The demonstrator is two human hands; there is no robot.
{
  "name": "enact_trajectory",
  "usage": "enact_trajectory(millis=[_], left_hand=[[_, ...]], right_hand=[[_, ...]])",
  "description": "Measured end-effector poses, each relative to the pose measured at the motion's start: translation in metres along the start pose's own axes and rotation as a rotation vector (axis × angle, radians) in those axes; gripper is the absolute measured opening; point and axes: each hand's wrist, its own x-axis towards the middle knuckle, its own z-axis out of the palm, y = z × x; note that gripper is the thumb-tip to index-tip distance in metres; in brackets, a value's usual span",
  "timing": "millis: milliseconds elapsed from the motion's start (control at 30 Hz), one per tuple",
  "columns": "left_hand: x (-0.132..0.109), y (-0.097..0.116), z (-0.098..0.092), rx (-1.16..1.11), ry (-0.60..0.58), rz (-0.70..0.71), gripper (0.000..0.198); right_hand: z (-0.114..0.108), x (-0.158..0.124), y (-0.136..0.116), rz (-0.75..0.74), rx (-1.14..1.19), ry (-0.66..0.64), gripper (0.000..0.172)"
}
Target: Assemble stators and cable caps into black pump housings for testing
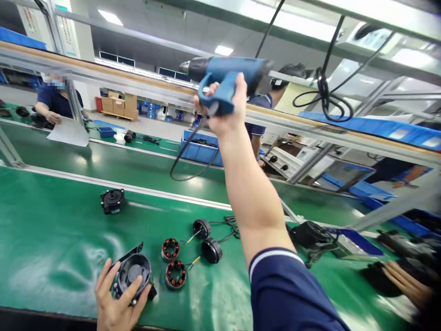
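My right hand (pixel 231 110) is raised above the bench with its fingers wrapped round the grip of a blue heat gun (pixel 234 69). The metal nozzle points left, and a dark cord hangs from the handle. Low on the left, my left hand (pixel 119 299) grips a black round motor housing (pixel 136 269) that rests on the green mat. To its right lie two copper-wound stators (pixel 170 249) (pixel 176 275), wired to two black round caps (pixel 201 228) (pixel 211 250). Farther back stands another black motor housing (pixel 113 201).
A metal shelf rail (pixel 155 82) crosses at the heat gun's height. Looped cable (pixel 324 94) hangs at right. Beyond the bench are a blue bin (pixel 200 147) and a co-worker holding paper (pixel 70 132). Another person's hand (pixel 406 280) is at lower right.
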Motion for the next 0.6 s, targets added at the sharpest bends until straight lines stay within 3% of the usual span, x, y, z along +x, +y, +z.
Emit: enact_trajectory(millis=[67, 100, 133, 200, 267, 333, 400, 500, 600], left_hand=[[-0.001, 0.0, 0.001, 0.023, -0.005, -0.004, 0.047], [-0.001, 0.0, 0.0, 0.039, -0.008, 0.003, 0.047], [0.0, 0.001, 0.0, 0.057, -0.009, 0.009, 0.046], [0.005, 0.003, -0.004, 0.085, 0.007, 0.004, 0.047], [0.011, 0.004, -0.008, 0.105, 0.029, -0.035, 0.051], [0.017, 0.003, -0.012, 0.12, 0.011, -0.09, 0.055], [0.023, 0.0, -0.015, 0.124, -0.052, -0.107, 0.054], [0.026, -0.003, -0.017, 0.061, -0.127, -0.072, 0.048], [0.026, -0.002, -0.022, 0.025, -0.168, -0.061, 0.048]], right_hand=[[0.013, 0.049, -0.002, 0.118, 0.041, 0.127, 0.059], [0.016, 0.061, -0.002, 0.168, 0.038, 0.16, 0.063], [0.016, 0.063, -0.001, 0.196, 0.008, 0.178, 0.064], [0.006, 0.041, 0.005, 0.163, -0.121, 0.135, 0.056], [-0.018, -0.012, 0.015, 0.062, -0.324, -0.031, 0.038], [-0.051, -0.082, 0.025, 0.019, -0.551, -0.361, 0.032], [-0.086, -0.156, 0.034, 0.155, -0.733, -0.665, 0.026], [-0.133, -0.251, 0.05, 0.396, -0.851, -0.814, 0.036], [-0.16, -0.311, 0.071, 0.424, -1.103, -0.907, 0.059]])
